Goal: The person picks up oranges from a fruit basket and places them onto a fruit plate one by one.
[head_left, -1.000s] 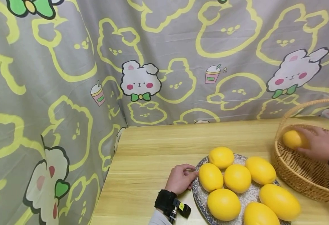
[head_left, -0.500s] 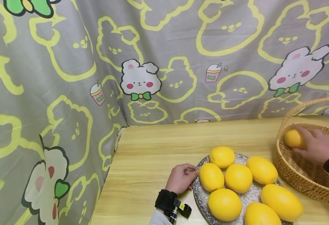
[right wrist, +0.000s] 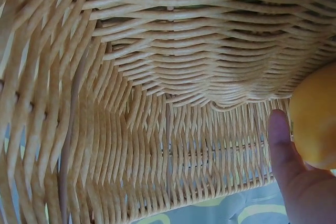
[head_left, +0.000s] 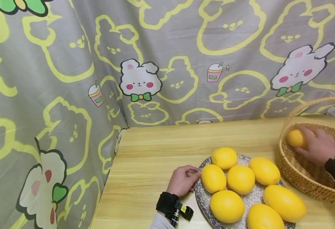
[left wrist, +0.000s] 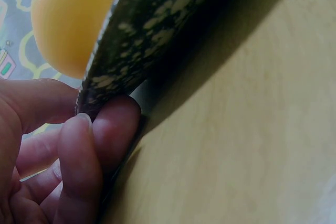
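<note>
Pale wooden tabletop, grey rabbit-print cloth hanging behind. Right hand is curling round a small round yellow lemon inside the woven wicker basket, fingers wrapped over its far side. Lemon is looking firm, light and smooth-skinned, likely a bit slippery; gripping round its middle seems best. Left hand is pinching the rim of the speckled grey ceramic plate, thumb on top, fingers under. Six more yellow lemons are sitting on it.

Left hand pinching speckled plate rim, blurred lemon perhaps, wooden table
</note>
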`<state>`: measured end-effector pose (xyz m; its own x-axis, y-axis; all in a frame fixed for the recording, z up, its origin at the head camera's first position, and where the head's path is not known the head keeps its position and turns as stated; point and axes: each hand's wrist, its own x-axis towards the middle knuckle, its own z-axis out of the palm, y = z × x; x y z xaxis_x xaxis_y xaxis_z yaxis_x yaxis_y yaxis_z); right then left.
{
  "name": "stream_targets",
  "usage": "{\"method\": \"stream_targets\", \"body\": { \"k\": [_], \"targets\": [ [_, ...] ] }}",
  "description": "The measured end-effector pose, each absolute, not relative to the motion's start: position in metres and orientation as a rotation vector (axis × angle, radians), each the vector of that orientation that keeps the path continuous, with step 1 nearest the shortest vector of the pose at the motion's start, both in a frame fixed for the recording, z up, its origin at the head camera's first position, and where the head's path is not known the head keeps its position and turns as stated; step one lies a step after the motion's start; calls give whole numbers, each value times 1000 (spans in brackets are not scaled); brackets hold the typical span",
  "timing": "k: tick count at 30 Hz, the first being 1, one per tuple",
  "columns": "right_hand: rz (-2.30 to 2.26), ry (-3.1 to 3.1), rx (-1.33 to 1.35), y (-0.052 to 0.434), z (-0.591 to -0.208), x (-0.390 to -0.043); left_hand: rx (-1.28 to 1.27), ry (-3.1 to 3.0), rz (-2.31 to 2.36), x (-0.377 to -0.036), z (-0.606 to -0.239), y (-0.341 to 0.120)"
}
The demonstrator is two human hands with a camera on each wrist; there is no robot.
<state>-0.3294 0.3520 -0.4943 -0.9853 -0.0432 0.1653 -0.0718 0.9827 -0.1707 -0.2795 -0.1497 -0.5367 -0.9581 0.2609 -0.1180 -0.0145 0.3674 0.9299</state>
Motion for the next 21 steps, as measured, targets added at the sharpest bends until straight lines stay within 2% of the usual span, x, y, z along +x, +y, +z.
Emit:
{"method": "stream_targets", "body": {
  "k": [21],
  "targets": [
    [270, -3013, 41, 352, -493, -330, 234, 2396, 1610, -279, -536, -149]
  ]
}}
